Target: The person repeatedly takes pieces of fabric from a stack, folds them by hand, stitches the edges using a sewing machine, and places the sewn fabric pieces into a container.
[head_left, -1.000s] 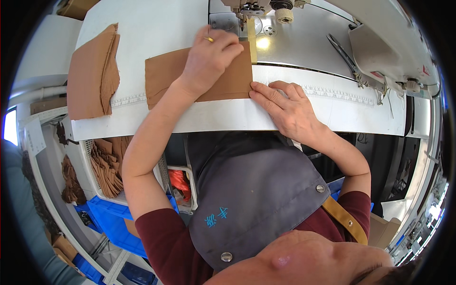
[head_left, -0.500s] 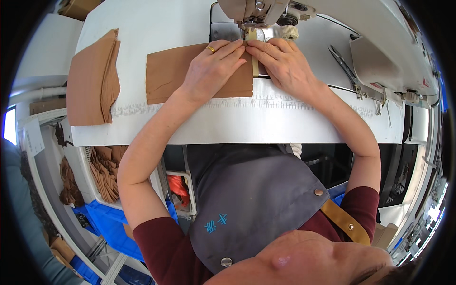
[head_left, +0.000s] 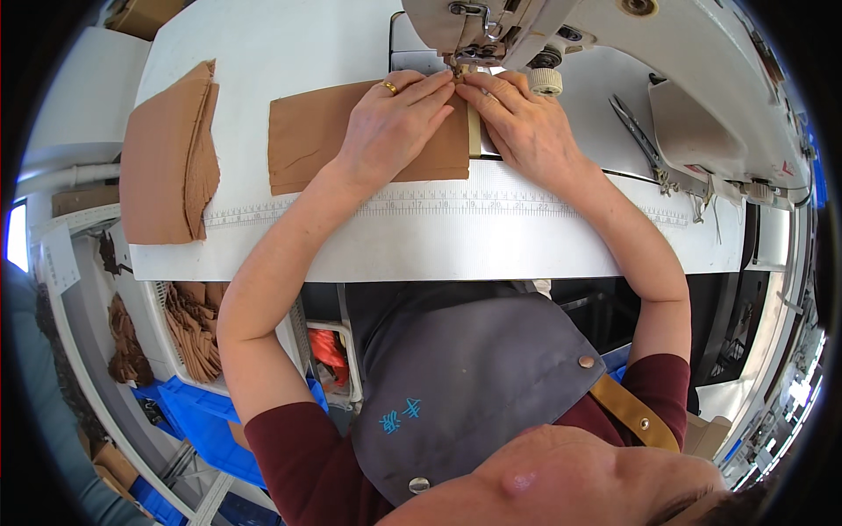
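Under the sewing machine's needle area [head_left: 462, 68], a flat brown piece of material [head_left: 307, 131] lies on the white table; whether it is cloth or leather I cannot tell. My left hand [head_left: 395, 123], wearing a ring, rests over its right part, fingertips pressed together on the far edge beside the needle. My right hand [head_left: 526, 118] meets it from the other side, its bent fingertips closed on the piece's far right corner. A pale yellowish strip [head_left: 474, 131] shows between the piece and my right hand. The fingers hide the stitching spot.
A stack of similar brown pieces [head_left: 167, 158] lies at the table's left. Scissors or snips [head_left: 638, 136] lie right of the machine bed. A printed ruler scale [head_left: 421, 203] crosses the table. Below left are a white basket [head_left: 167, 337] of brown scraps and a blue bin [head_left: 206, 430].
Both hands and the brown piece have shifted slightly away from me, widening the gap to the ruler scale. The whole view has tilted a little.
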A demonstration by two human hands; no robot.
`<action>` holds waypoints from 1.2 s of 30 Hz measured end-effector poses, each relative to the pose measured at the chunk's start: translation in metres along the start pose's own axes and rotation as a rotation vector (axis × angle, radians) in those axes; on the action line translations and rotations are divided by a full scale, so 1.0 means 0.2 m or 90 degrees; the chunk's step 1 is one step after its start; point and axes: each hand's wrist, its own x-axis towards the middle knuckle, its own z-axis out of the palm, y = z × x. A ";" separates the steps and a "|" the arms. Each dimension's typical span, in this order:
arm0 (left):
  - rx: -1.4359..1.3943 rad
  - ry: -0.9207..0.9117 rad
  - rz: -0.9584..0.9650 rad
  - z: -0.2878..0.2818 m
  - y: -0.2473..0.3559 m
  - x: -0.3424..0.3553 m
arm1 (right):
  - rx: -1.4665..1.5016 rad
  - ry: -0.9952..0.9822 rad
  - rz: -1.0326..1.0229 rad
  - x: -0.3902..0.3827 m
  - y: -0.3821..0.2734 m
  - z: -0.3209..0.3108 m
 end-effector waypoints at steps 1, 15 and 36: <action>-0.006 -0.005 -0.006 0.00 0.00 0.00 | 0.001 -0.009 0.010 0.00 0.00 0.00; -0.030 -0.025 -0.004 0.01 -0.05 0.03 | 0.104 0.025 -0.094 -0.04 -0.06 -0.08; -0.022 -0.046 0.027 0.11 -0.35 0.26 | 0.111 -0.016 0.052 0.01 0.02 -0.05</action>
